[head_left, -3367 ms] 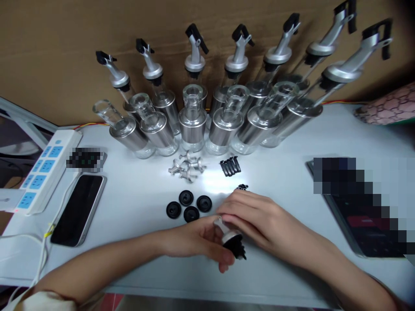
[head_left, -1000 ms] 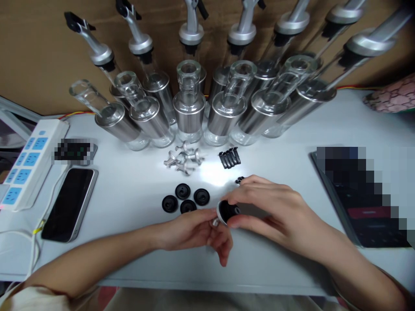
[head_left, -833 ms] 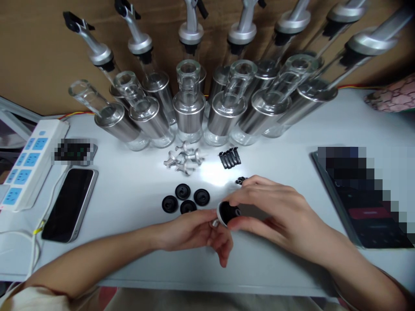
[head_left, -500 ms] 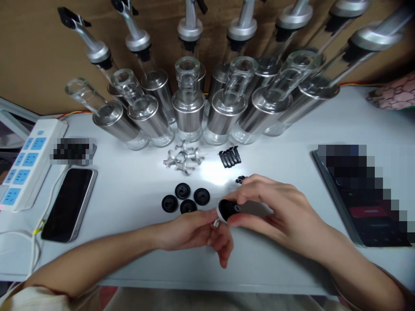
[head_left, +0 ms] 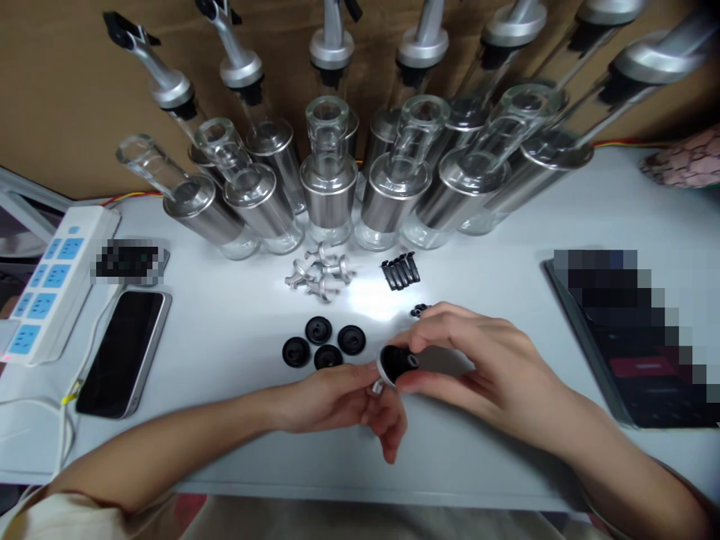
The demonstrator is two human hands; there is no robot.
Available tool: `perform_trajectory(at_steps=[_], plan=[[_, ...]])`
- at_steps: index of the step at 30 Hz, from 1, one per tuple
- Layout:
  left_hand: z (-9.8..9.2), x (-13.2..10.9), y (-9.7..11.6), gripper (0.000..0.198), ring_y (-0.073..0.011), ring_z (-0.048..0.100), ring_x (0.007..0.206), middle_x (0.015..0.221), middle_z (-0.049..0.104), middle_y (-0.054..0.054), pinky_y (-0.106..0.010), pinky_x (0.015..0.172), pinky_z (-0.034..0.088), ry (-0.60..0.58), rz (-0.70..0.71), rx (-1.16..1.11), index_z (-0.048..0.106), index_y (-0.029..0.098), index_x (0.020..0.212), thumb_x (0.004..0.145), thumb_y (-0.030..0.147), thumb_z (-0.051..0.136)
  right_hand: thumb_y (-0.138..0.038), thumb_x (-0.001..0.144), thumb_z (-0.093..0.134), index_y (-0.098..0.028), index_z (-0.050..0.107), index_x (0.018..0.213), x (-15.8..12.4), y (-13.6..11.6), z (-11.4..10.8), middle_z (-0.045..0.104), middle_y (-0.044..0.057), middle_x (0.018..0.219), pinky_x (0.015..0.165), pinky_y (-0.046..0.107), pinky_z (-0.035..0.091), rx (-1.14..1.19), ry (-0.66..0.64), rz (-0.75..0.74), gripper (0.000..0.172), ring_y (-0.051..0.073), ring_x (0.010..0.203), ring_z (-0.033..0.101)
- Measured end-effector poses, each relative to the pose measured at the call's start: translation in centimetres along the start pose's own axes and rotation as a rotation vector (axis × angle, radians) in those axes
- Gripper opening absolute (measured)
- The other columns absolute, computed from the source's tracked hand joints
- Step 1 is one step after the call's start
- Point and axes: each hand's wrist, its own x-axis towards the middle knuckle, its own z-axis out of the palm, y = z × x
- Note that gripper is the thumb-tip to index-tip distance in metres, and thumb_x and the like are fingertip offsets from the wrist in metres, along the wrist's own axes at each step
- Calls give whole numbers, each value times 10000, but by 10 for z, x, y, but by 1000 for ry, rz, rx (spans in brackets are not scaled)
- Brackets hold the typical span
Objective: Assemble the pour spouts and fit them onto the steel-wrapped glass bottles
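Between my two hands, low in the middle of the view, is a silver pourer cap (head_left: 382,369) with a black stopper (head_left: 398,362) in its round opening. My left hand (head_left: 343,397) grips the silver side with thumb and fingers. The thumb and forefinger of my right hand (head_left: 478,360) pinch the black part from the right. Several black discs (head_left: 319,330) lie just left of the cap. Beyond them is a pile of silver pourer pieces (head_left: 323,274), with a row of black levers (head_left: 400,271) to its right. Small black parts (head_left: 419,310) lie partly behind my right hand.
Glass bottles with metal sleeves (head_left: 329,199) stand along the back, the rear ones topped with silver pourers (head_left: 331,51). At the left are a power strip (head_left: 50,281), a phone (head_left: 124,352) and cables. A dark tablet (head_left: 630,367) lies at the right.
The view has shifted very slightly. Both hands keep nearly the same hold on the cap and stopper, and slightly more of the black stopper shows.
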Motion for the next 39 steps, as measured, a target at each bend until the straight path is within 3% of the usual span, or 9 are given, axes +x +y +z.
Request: perform_trajectory(at_steps=[39], plan=[[1,0,2,623,-160,535,643,630,532,-16,-338,728,383,19,-26,27,492,173,609,873,714,334,-377,935,533,-198,597,888,3,-2,-1,634,9,694,599,252,494,30,-10,-16,195,145,660,610]])
